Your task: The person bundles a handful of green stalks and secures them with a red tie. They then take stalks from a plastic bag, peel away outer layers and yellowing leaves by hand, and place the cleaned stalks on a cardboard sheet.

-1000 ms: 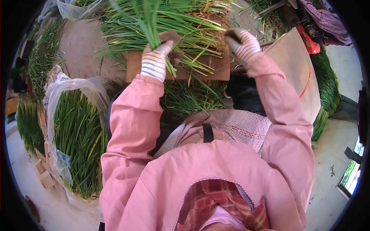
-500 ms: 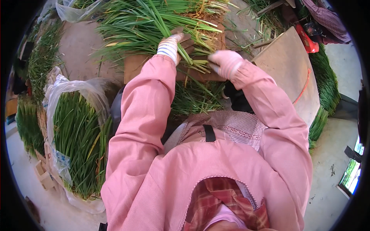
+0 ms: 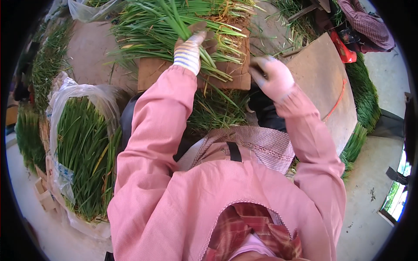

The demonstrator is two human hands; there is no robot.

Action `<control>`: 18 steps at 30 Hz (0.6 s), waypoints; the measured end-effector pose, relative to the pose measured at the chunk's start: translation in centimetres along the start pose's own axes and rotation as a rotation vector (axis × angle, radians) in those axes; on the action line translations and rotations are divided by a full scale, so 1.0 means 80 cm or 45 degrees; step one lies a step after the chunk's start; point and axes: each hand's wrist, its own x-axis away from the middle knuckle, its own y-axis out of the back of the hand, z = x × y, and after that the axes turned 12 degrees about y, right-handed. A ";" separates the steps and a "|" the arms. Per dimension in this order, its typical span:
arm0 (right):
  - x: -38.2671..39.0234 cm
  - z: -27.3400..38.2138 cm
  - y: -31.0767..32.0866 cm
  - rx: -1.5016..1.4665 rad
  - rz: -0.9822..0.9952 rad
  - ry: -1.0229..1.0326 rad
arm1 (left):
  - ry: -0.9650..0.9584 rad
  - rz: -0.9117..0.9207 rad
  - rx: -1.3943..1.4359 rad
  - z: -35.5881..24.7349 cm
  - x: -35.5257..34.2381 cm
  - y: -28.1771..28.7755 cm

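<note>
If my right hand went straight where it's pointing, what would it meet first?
Your right hand would probably meet the brown board first, then the green stalks, though depth is unclear.

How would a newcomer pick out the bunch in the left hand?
Find the brown board at top centre, heaped with loose green stalks. Over it, the striped-gloved left hand grips the bunch. Unlike the stalks lying mostly crosswise behind, it slants steeply, leaves up, pale ends down to the right.

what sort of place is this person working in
Probably a produce work area, perhaps a shed: long green leaves are heaped over a brown board, more sit in a clear plastic bag, and green bundles line the right side.
</note>
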 end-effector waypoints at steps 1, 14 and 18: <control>-0.016 -0.005 -0.012 0.048 -0.014 -0.045 | -0.076 0.115 0.034 -0.009 0.010 0.004; -0.092 -0.017 0.025 0.363 -0.112 0.178 | -0.134 0.082 0.255 -0.044 0.030 0.065; -0.046 -0.039 0.023 0.394 0.570 -0.209 | -0.310 0.055 0.248 -0.044 0.033 0.065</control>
